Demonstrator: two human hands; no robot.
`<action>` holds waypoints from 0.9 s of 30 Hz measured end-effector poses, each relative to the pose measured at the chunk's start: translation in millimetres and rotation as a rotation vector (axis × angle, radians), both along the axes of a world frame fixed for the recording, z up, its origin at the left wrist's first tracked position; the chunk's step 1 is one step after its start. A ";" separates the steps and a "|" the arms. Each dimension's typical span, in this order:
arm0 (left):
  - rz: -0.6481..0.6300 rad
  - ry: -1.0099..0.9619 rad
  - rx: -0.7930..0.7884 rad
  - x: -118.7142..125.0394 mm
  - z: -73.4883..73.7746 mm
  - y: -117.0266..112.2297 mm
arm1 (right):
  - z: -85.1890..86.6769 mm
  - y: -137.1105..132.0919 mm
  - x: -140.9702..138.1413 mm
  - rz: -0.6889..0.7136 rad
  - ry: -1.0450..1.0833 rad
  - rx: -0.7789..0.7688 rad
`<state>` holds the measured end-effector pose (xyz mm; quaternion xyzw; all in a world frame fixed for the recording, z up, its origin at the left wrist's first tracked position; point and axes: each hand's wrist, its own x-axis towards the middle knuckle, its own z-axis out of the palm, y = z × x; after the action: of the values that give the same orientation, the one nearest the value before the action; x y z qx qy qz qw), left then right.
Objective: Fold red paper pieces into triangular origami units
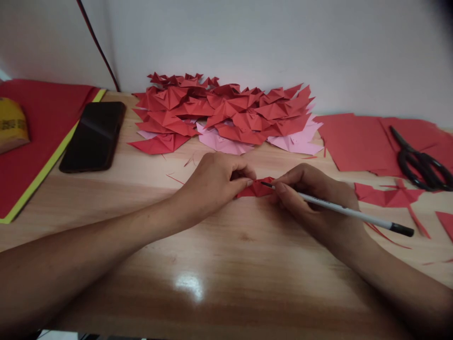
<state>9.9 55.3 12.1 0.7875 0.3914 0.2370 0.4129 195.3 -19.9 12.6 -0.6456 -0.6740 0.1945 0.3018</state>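
Observation:
A small folded red paper piece (257, 188) lies on the wooden table (219, 264) between my two hands. My left hand (215, 182) is closed, pinching the left end of that piece. My right hand (311, 198) is closed around a white pen (350, 212) with a black cap end; the pen's tip touches the red piece. Behind the hands lies a heap of several folded red and pink paper shapes (226, 113).
A black phone (94, 136) lies at the left beside red sheets with a yellow edge (38, 141) and a yellow object (12, 125). Red paper sheets (364, 141), black scissors (421, 163) and red offcuts (389, 196) lie at the right. A white wall stands behind.

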 end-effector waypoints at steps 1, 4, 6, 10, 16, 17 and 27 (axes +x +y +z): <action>-0.003 -0.001 0.004 0.0 -0.1 0.1 | 0.0 0.0 -0.1 -0.002 -0.002 -0.001; -0.006 -0.003 0.014 -0.2 -0.6 0.2 | 0.6 -0.1 -0.6 -0.005 -0.010 0.000; -0.008 -0.002 0.015 -0.5 -1.0 0.2 | 1.9 -0.1 -1.1 -0.008 -0.016 -0.008; -0.011 -0.005 0.015 -0.9 -1.5 0.4 | 4.6 -0.5 -1.7 -0.009 -0.006 -0.041; -0.011 -0.006 -0.004 -0.7 -0.6 0.2 | 3.5 0.1 0.3 0.023 -0.011 -0.014; -0.011 -0.008 -0.003 -0.6 -0.5 0.1 | 3.0 0.3 0.6 0.026 -0.015 -0.009; -0.006 0.000 -0.021 0.0 0.6 -0.1 | 1.6 0.0 0.5 0.011 -0.019 -0.007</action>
<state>9.9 55.2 12.7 0.7842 0.3918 0.2313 0.4219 195.9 -19.9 14.2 -0.6449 -0.6796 0.1924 0.2919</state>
